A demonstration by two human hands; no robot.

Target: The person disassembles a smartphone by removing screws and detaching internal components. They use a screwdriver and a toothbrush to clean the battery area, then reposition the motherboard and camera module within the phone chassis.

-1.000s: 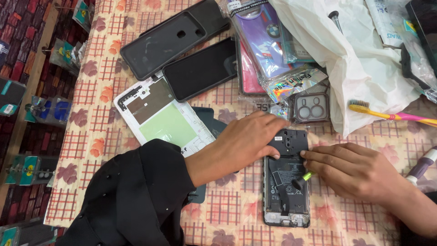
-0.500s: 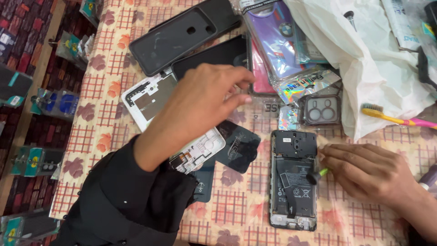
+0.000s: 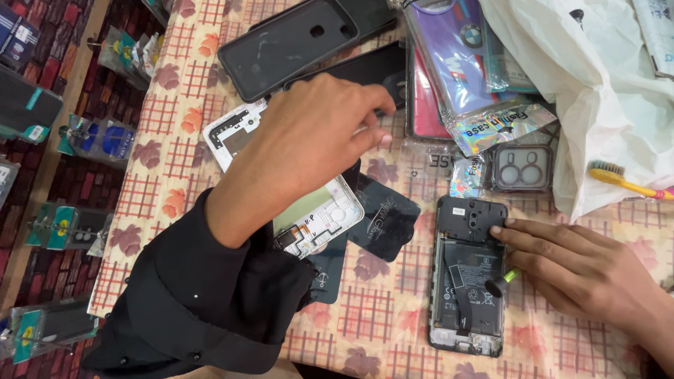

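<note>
- Head view looks down on a table covered with a checked cloth [image 3: 393, 319] with leaf prints.
- left hand [image 3: 309, 140], in a black sleeve [image 3: 189, 309], hovers over a white phone frame [image 3: 319, 214]; its fingers are loosely curled and reach toward a dark phone [image 3: 365, 67] lying flat; whether the fingertips pinch anything, I cannot tell.
- right hand [image 3: 583, 270] rests beside an opened phone [image 3: 467, 274] with its back removed; one fingertip touches the phone's upper right edge; the hand holds a small green-handled screwdriver [image 3: 502, 282], whose dark end lies on the phone's inner parts.
- black back cover [image 3: 386, 217] lies between the white frame and the opened phone.
- black case [image 3: 295, 42], packed cases [image 3: 470, 77], a camera-lens cover [image 3: 521, 168], a white plastic bag [image 3: 604, 91] and a toothbrush [image 3: 625, 181] lie further up the table.
</note>
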